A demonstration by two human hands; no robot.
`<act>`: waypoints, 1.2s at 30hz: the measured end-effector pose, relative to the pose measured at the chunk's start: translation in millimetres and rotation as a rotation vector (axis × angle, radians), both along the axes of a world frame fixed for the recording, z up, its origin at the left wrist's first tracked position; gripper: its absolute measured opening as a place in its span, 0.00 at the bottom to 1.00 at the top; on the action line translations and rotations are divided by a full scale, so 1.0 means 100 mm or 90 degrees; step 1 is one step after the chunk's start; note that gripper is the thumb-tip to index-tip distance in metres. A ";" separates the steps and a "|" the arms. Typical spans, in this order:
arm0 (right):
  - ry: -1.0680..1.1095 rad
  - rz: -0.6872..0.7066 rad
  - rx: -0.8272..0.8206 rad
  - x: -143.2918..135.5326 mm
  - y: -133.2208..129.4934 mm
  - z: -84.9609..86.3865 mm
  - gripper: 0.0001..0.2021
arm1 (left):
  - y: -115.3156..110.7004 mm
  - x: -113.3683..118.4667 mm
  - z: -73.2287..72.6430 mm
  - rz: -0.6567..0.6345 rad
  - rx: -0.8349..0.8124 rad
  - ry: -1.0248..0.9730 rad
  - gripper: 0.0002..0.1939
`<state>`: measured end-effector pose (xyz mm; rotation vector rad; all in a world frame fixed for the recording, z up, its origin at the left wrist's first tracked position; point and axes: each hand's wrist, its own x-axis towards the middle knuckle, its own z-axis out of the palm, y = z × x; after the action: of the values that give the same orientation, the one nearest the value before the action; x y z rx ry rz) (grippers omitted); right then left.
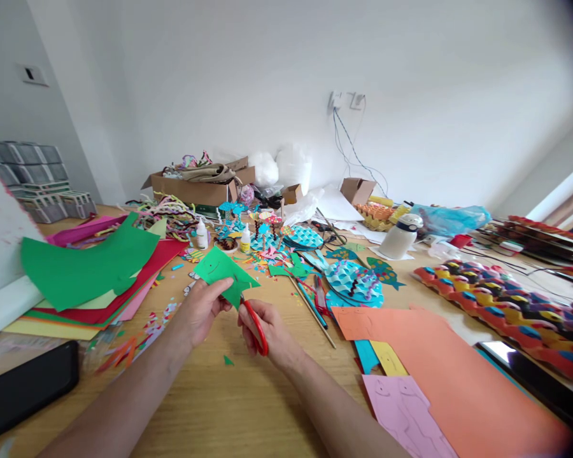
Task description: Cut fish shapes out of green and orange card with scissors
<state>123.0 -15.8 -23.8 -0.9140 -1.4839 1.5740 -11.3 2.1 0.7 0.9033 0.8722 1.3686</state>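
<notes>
My left hand (206,310) pinches a small piece of green paper (219,270) that has pencil lines drawn on it, thumb on top. My right hand (270,331) is closed around the red handles of a pair of scissors (256,327). The scissor blades meet the paper's lower right edge, close to my left fingertips, and are mostly hidden. A small green scrap (228,360) lies on the wooden table (210,407) below my hands.
Coloured sheets (90,261) are stacked at left beside a black phone (33,388). Orange paper (439,356) and pink paper (401,413) lie at right, near a painted egg tray (496,305). Glue bottles (202,235), blue paper crafts (353,283) and a cardboard box (195,189) stand farther back.
</notes>
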 end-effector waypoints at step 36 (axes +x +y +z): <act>-0.020 -0.001 0.022 0.02 0.03 -0.04 0.23 | 0.00 -0.04 0.00 -0.016 0.018 0.040 0.10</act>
<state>125.2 -12.7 -28.1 -0.9234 -1.5268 1.5348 -14.8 2.2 0.2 0.9812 0.8885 1.3405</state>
